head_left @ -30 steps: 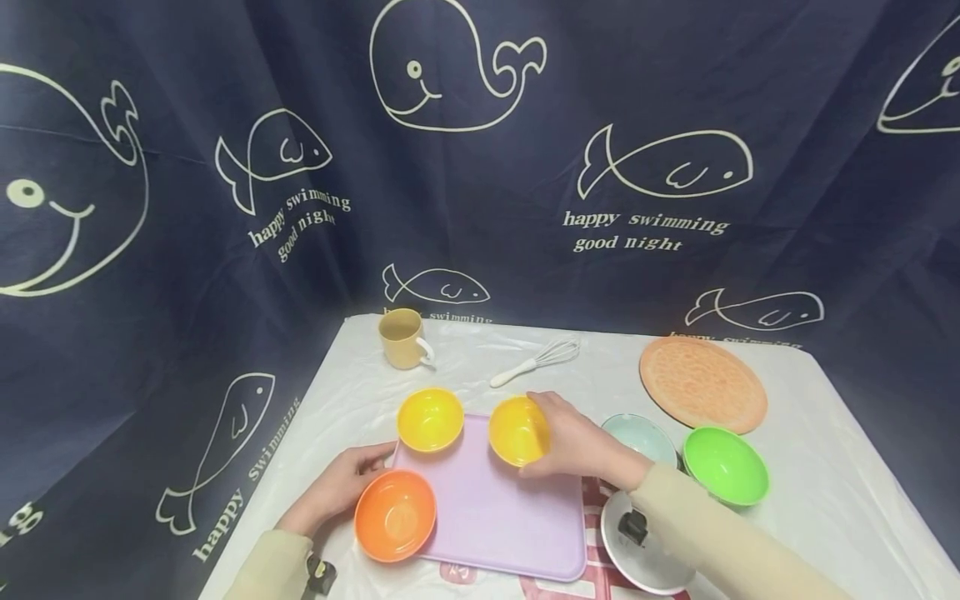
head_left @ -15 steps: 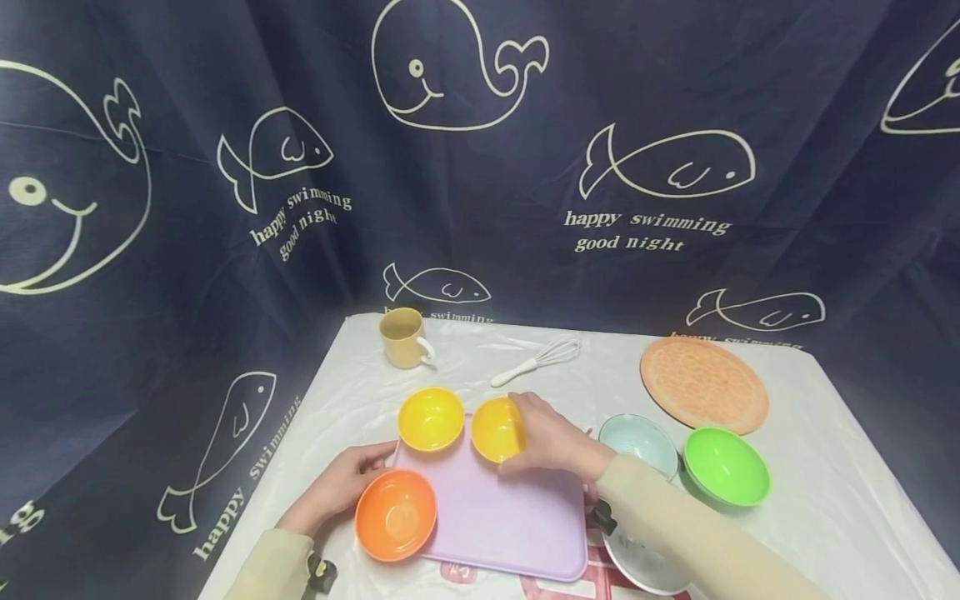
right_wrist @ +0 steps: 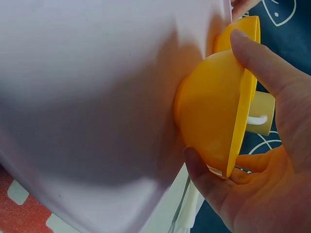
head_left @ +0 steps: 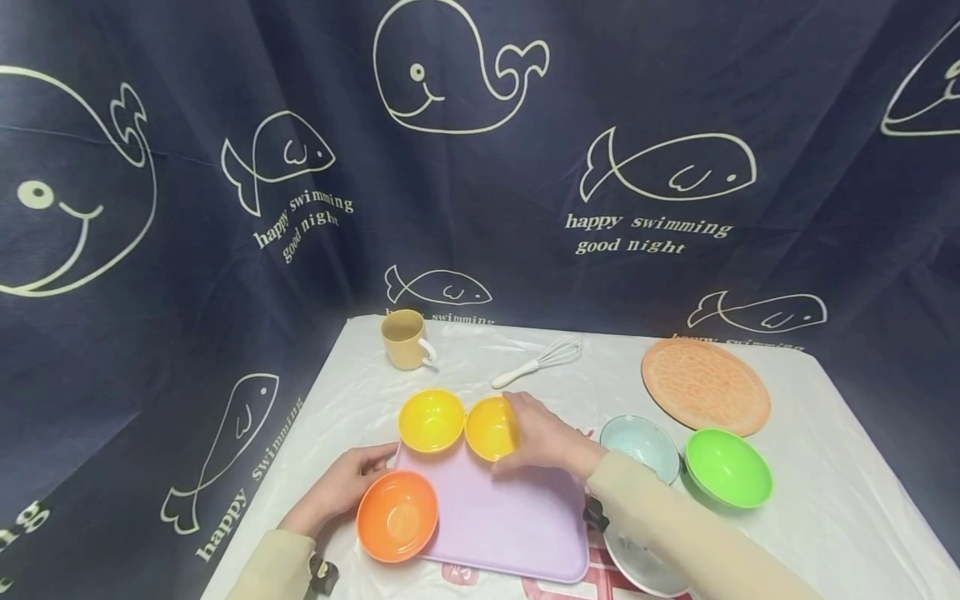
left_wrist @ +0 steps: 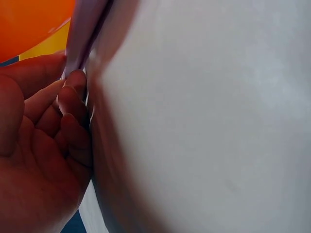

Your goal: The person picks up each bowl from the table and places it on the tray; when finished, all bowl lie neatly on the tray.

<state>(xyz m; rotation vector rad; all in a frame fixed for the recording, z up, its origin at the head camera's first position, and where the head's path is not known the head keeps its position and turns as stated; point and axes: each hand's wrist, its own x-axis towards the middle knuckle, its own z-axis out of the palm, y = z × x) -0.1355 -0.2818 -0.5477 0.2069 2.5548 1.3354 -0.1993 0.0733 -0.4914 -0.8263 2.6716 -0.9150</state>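
Observation:
The right hand grips a yellow-orange bowl at its right side, on the back part of a lilac tray. In the right wrist view thumb and fingers span the rim of that bowl, its base against the tray. Touching it on the left is another yellow bowl, at the tray's back left corner. An orange bowl lies over the front left of the tray. The left hand holds the tray's left edge; in the left wrist view its fingertips pinch the tray's edge.
A tan mug and a whisk lie at the back of the table. On the right are a round pizza-like board, a pale blue bowl, a green bowl and a white bowl, partly under the right sleeve.
The right hand has moved left with its yellow-orange bowl, which now touches the other yellow bowl. The left hand and the tray stay where they were.

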